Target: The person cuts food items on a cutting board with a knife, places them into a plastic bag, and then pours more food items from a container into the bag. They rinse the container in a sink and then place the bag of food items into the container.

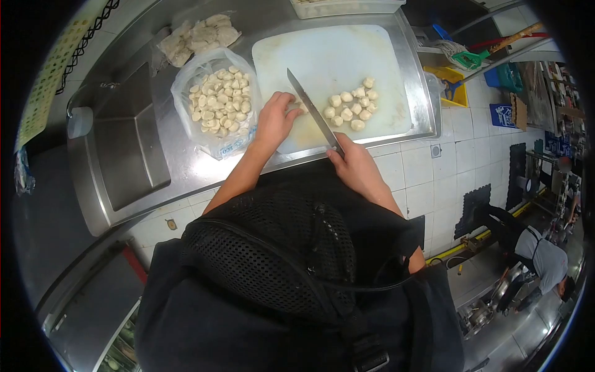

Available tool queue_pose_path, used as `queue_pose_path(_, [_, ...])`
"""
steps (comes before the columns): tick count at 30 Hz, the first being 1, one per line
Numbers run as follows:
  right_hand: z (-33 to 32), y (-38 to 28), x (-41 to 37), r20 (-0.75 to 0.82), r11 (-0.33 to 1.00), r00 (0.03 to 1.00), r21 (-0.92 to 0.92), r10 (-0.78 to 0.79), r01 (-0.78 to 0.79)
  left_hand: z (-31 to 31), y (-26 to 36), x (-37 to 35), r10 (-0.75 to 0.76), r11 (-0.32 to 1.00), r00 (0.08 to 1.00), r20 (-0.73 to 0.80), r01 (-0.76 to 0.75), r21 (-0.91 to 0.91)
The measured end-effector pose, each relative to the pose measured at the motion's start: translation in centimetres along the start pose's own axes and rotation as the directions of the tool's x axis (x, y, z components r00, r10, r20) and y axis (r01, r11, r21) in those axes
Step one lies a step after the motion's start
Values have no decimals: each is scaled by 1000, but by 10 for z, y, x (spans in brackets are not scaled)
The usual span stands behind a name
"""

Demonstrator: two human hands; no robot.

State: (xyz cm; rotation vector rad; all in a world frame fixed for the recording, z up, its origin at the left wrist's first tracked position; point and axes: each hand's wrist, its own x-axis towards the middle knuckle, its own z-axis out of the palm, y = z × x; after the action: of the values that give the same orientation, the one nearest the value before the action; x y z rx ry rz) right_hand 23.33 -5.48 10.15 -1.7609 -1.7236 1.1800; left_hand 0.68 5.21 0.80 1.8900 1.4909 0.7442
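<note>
My right hand [357, 166] is closed around the handle of a long kitchen knife [314, 113], whose blade points away from me over the white cutting board [282, 56]. Close to the left side of the blade, my left hand [276, 121] has its fingers and thumb drawn together on a small pale ball [302, 108], partly hidden by fingers and blade. Several whole pale balls [347, 115], like fish balls, lie on the board to the right of the knife. An open clear plastic bag [181, 84] full of pale ball pieces [220, 102] stands left of my left hand.
A steel sink [127, 146] lies on the left of the steel counter [186, 177]. Filled plastic bags [201, 38] sit behind the open bag, and a white container [347, 7] stands beyond the board. At the right are a yellow bucket [455, 93] and a bending person [542, 257].
</note>
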Motion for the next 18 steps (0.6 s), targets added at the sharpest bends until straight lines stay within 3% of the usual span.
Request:
queue_pose_path(13, [31,-2,19,39,977,999,-212,-22,30,0,-10,8,-37,997,999,23,38,-67])
queue_pose_path(18, [53,19,44,55,993,998,-115,-9,15,-1,-11,11,-46,998,998,33,47,-48])
